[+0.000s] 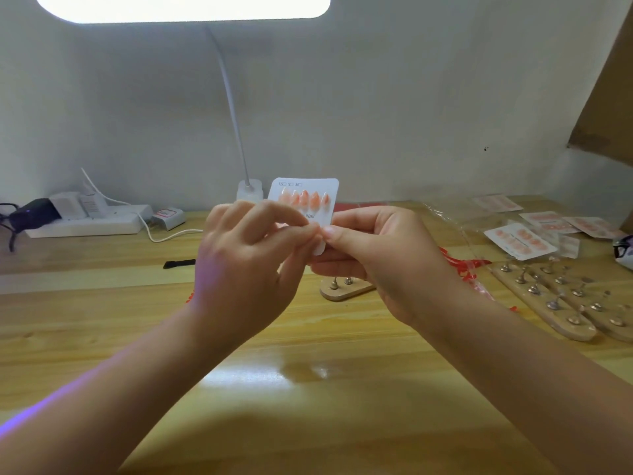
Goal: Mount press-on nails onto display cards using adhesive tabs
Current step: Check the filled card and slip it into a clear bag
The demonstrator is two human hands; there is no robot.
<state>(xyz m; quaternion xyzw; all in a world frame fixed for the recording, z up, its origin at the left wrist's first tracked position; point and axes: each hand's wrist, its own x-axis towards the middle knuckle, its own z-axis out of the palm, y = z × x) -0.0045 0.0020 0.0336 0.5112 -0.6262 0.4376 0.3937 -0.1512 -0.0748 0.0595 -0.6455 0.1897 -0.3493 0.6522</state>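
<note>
Head view showed the left hand (250,255) and right hand (380,258), each grip pinching one display card (303,200) above the bench (102,303); five peach nails (304,197) sat above "Nail". Right of the card lay three wooden stands (544,299).

wall (376,97): white | desk (102,320): wood | lamp (181,6): lit

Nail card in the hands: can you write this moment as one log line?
step: mounting | display card: held up, top row of peach nails on | left hand: pinching at card | right hand: holding card
</note>
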